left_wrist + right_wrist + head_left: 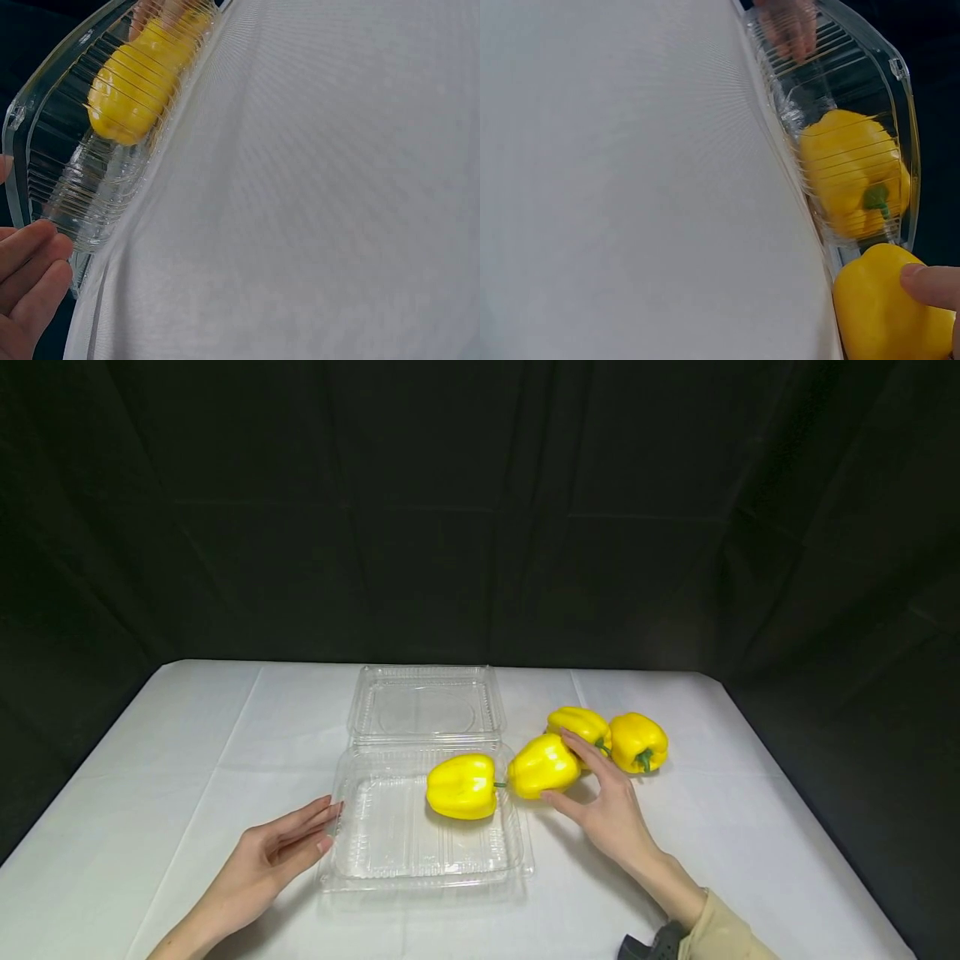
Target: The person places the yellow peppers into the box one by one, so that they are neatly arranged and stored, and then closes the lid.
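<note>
A clear plastic clamshell container (pixel 390 860) lies unfolded, its lid (pixel 420 702) at the back. Inside the base, towards its right, is one yellow bell pepper (pixel 461 787) on its side, its green stem pointing right. My right hand (pixel 618 818) holds a second yellow bell pepper (pixel 543 767) between thumb and fingers, just outside the right wall; in the right wrist view only the thumb (pixel 930 285) shows on this pepper (pixel 885 315). At the container's left edge is my left hand (pixel 270 860), fingers fairly straight, fingertips at the rim.
Behind my right hand, two more yellow bell peppers sit side by side: one partly hidden (pixel 577 722), one with its stem facing forward (pixel 639 742). A white cloth (pixel 187 777) covers the table. Black curtain (pixel 450 527) hangs behind and at both sides.
</note>
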Demonstrator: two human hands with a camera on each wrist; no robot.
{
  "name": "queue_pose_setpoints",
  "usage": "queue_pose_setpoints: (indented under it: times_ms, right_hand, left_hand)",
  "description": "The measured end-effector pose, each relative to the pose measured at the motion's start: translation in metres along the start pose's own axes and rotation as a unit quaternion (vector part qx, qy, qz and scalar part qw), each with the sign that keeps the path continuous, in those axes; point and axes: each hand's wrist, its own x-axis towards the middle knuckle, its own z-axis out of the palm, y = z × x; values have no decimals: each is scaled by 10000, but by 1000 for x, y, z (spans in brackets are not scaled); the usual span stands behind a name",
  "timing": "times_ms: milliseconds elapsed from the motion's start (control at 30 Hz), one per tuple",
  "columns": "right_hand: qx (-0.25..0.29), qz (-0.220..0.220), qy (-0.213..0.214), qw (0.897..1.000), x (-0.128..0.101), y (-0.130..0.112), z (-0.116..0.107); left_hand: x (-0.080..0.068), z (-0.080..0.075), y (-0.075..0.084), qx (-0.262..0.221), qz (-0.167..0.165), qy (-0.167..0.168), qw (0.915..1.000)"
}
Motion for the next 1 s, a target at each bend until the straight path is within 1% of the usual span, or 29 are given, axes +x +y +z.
queue_pose_setpoints:
  times_ms: [133, 400, 767, 1000]
  right_hand:
    - [-1, -20, -3, 10000, 0, 1, 1]
    - [-100, -99, 2, 9999, 0, 2, 2]
    - [-8, 109, 28, 9999, 0, 2, 0]
    - [3, 142, 66, 9999, 0, 2, -1]
  left_hand:
    - [0, 0, 0, 11, -2, 4, 10000]
    - [1, 0, 1, 14, -154, -27, 9999]
    - [0, 0, 0, 62, -158, -19, 9999]
    - [0, 1, 0, 52, -152, -25, 9999]
